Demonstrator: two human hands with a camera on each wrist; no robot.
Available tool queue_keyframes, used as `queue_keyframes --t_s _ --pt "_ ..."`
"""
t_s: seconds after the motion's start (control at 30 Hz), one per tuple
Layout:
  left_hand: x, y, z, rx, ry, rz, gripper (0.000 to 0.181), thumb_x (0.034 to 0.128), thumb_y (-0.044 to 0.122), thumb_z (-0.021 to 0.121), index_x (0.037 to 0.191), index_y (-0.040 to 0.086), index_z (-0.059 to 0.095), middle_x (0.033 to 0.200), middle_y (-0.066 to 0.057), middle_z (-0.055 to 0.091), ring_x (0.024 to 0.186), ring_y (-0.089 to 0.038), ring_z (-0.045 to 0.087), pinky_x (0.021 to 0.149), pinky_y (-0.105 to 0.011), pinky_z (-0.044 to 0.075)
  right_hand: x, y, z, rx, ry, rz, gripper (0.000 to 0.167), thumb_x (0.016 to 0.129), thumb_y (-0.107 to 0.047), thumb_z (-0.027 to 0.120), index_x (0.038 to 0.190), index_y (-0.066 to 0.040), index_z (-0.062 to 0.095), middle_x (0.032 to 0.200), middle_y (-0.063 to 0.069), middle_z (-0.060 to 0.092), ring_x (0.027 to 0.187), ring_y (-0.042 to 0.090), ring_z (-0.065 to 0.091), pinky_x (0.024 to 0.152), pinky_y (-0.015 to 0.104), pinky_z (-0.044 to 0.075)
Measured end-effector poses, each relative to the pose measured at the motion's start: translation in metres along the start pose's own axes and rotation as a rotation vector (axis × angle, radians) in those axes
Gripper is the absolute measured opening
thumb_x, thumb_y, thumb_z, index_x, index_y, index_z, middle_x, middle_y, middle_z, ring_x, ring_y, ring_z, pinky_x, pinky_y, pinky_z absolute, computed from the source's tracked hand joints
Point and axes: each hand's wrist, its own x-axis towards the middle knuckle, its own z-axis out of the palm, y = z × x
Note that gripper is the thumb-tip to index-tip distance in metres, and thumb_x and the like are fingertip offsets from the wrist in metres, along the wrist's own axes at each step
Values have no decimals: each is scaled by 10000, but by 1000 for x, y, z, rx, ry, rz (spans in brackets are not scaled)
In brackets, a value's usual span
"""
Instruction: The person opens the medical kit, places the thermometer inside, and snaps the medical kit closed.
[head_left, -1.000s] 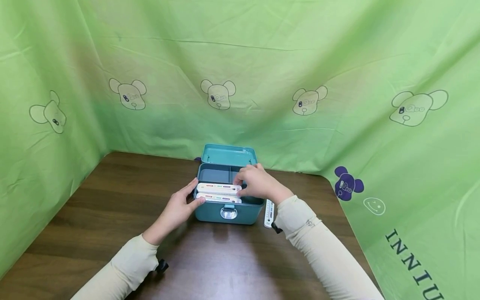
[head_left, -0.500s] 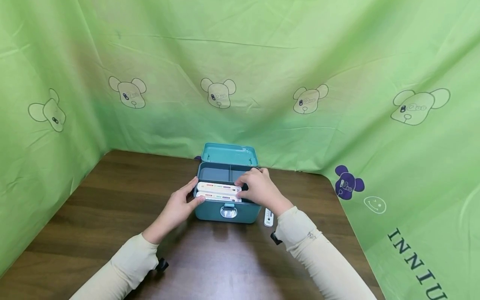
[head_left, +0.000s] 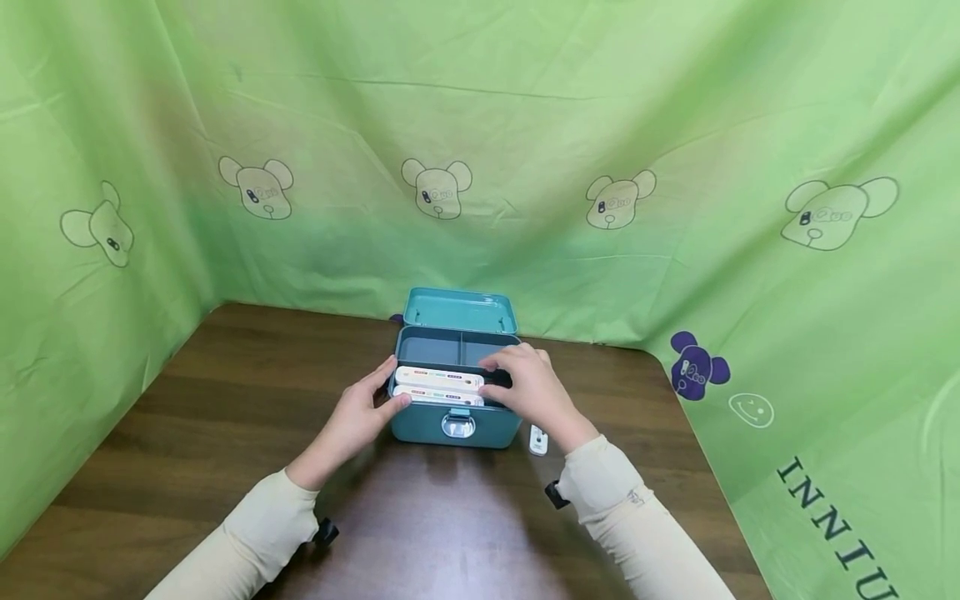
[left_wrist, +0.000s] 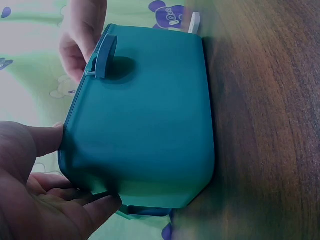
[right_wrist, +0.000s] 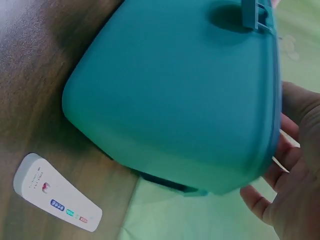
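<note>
A teal lidded box (head_left: 427, 427) with a front clasp stands on the table, its lid (head_left: 460, 310) tipped back. Inside lie two long, flat white pieces (head_left: 437, 377) with rounded ends and small coloured labels, one behind the other. My left hand (head_left: 357, 425) holds the box's left front corner, thumb at the front rim and fingers along the side. My right hand (head_left: 532, 383) is over the box's right part, thumb and fingers apart, close to the right ends of the white pieces. Its lower fingers are partly hidden in the head view.
Another white piece (right_wrist: 57, 192) with coloured labels lies on the wooden table (head_left: 225, 392), just right of the box. A divided grey-blue tray (head_left: 429, 346) is at the back inside the box. Green printed cloth (head_left: 525, 108) hangs behind and at both sides.
My right hand has drawn back slightly to the right from the white pieces, its thumb and fingers parted. My left hand and the box have barely moved.
</note>
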Motion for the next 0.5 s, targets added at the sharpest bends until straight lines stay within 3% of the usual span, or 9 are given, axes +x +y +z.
queue_keyframes --t_s 0.27,0.5 --pt "-2 2 1 -17 -11 3 747 997 302 692 1596 45 325 1665 -101 299 1530 -288 304 1206 -468 336 -35 13 -12 136 172 113 395 869 -282 835 1212 -112 736 1193 53 711 1150 265 577 1045 505 374" --pt "-4 2 0 -13 -7 11 750 992 286 701 1592 34 327 1662 -113 304 1531 -297 301 1214 -474 322 -62 27 -7 179 258 207 419 867 -225 833 1232 -61 712 1192 120 694 1139 313 569 1038 529 364"
